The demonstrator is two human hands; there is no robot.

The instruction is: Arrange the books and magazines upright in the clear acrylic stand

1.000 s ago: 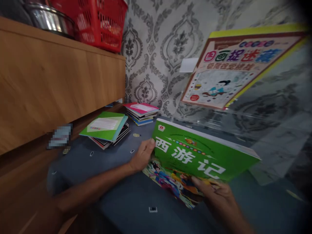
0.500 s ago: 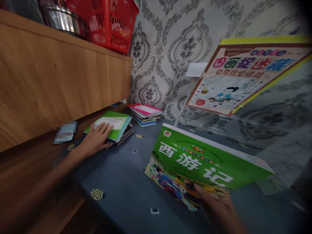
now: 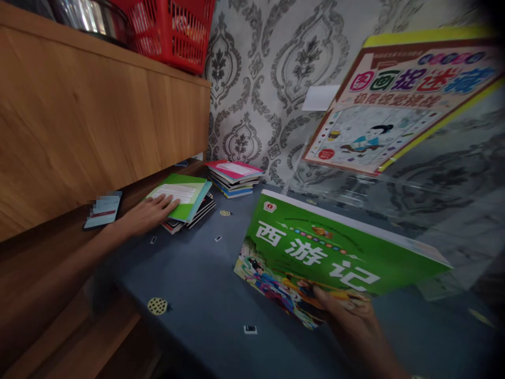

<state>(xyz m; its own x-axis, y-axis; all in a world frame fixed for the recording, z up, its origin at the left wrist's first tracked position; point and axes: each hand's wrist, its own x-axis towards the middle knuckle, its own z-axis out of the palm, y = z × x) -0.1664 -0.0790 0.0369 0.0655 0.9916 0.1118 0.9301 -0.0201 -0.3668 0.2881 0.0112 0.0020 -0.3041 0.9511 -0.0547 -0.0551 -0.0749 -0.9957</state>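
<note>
My left hand (image 3: 152, 215) rests with outstretched fingers on the left part of a green notebook (image 3: 185, 184), which tops a small stack of dark-covered notebooks (image 3: 203, 211). Gripped at its lower edge by my right hand (image 3: 351, 321) is a green picture book (image 3: 315, 226) with large white Chinese characters. My right thumb lies on its front cover; the other fingers are hidden behind it. The book is tilted above the blue tabletop, in front of a clear stand.
Against the wall lies a second stack with a pink notebook (image 3: 232, 169) on top. A yellow-edged book (image 3: 374, 126) leans upright in the clear stand (image 3: 355, 197). At left are a phone (image 3: 104, 210) and wooden cabinet (image 3: 102, 121), topped by a red basket (image 3: 165, 37) and metal pot (image 3: 94, 21).
My left hand has slid slightly left and toward me on the green notebook. The picture book stays in my right hand, nearly in place. The view has shifted a little.
</note>
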